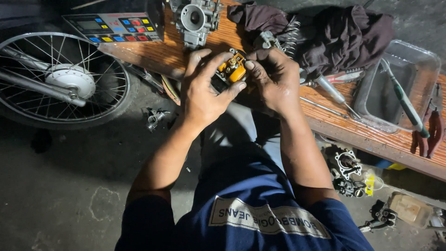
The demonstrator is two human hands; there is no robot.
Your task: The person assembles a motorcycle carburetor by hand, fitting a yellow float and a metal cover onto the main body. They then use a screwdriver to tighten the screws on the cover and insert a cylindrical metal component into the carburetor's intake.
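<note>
My left hand and my right hand together hold a small metal part with a yellow-orange piece, just above the near edge of a wooden bench. The left thumb and fingers wrap its left side. The right fingertips press on its right side. Most of the dark body of the part is hidden by my fingers.
A grey carburettor and a panel with coloured buttons lie on the bench. Dark cloth, a spring, screwdrivers, a clear tray and red pliers sit to the right. A spoked wheel lies on the floor at left, metal parts at lower right.
</note>
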